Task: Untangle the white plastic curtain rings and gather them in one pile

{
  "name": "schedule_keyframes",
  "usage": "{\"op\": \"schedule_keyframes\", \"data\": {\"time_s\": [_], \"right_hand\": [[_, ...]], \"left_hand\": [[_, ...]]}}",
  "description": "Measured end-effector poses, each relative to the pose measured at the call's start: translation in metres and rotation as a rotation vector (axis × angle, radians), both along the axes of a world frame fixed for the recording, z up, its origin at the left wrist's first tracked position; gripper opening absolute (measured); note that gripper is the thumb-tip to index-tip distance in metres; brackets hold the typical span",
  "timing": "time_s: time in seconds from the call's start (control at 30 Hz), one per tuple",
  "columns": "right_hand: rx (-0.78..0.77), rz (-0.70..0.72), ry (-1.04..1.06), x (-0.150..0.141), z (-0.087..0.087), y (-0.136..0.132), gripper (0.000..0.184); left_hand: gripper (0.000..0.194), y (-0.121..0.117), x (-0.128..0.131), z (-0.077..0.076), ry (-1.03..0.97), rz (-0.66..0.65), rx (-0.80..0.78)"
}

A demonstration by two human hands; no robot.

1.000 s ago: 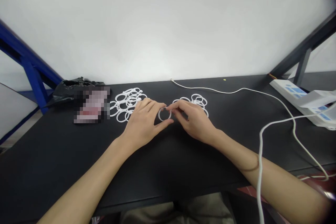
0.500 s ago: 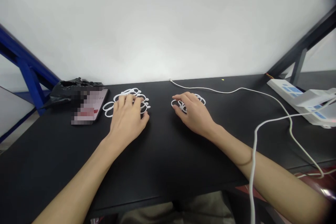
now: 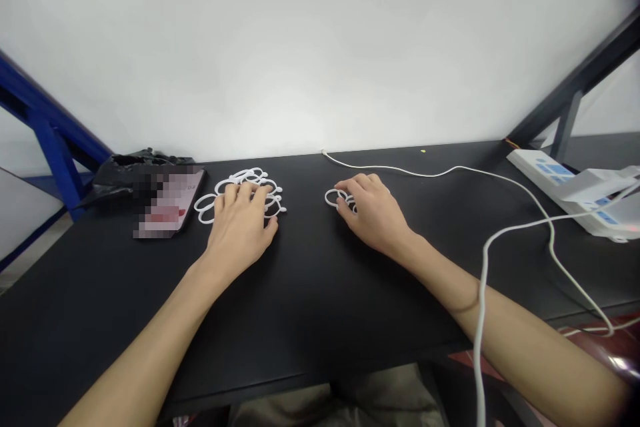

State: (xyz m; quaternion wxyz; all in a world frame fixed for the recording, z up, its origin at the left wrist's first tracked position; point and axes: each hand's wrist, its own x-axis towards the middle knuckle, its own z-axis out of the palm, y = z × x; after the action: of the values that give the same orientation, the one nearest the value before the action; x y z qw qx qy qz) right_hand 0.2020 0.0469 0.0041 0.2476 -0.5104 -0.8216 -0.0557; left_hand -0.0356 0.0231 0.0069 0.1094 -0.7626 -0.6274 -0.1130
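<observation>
My left hand [image 3: 237,220] lies palm down on a pile of thin white plastic loops [image 3: 205,203], its fingers spread over them and the thumb out to the side. Small rounded tabs stick out from the loops on the pile's right side. Across a gap of black table, my right hand [image 3: 375,213] curls over a smaller bunch of white loops [image 3: 332,198]. Thumb and forefinger close around this bunch, and one loop pokes out to the left; the palm hides most of the rest.
A phone [image 3: 175,197], partly blurred out, lies left on the black table [image 3: 300,307], by a crumpled black plastic bag [image 3: 120,173]. A white power strip [image 3: 545,170] sits at right. A white cable [image 3: 483,293] hangs in front of my right forearm; another runs along the back.
My right hand has closed in over its loops, so those behind the knuckles are now mostly hidden. My left hand has shifted slightly left, its thumb drawn in a little.
</observation>
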Motion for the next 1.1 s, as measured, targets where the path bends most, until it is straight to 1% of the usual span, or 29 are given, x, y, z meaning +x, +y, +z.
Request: {"op": "schedule_keyframes", "data": {"time_s": [0.1,0.33,0.47,0.63,0.7,0.8,0.93,1.1], "right_hand": [[-0.018,-0.028,-0.036,0.001,0.0,0.001,0.028],[-0.077,-0.041,-0.144,0.0,0.002,-0.004,0.031],[-0.079,-0.052,-0.171,0.0,0.001,-0.004,0.03],[-0.053,0.026,-0.143,0.0,-0.002,-0.001,0.017],[-0.03,0.061,-0.11,-0.001,-0.003,0.0,0.014],[-0.005,0.096,0.002,-0.003,-0.002,-0.002,0.013],[-0.042,0.153,0.169,-0.008,0.002,-0.006,0.007],[-0.084,0.199,0.295,-0.012,0.005,-0.01,0.006]], "left_hand": [[0.048,-0.001,0.001,0.0,-0.006,-0.017,-0.012],[0.05,-0.003,0.002,-0.001,-0.044,-0.067,0.003],[0.046,-0.004,0.006,-0.001,-0.097,-0.145,0.039],[0.043,-0.007,0.016,-0.004,-0.151,-0.273,0.04],[0.042,-0.007,0.019,-0.005,-0.172,-0.309,0.036],[0.04,-0.008,0.021,-0.006,-0.198,-0.342,0.034],[0.039,-0.008,0.022,-0.005,-0.216,-0.36,0.037],[0.038,-0.008,0.022,-0.003,-0.242,-0.384,0.039]]}}
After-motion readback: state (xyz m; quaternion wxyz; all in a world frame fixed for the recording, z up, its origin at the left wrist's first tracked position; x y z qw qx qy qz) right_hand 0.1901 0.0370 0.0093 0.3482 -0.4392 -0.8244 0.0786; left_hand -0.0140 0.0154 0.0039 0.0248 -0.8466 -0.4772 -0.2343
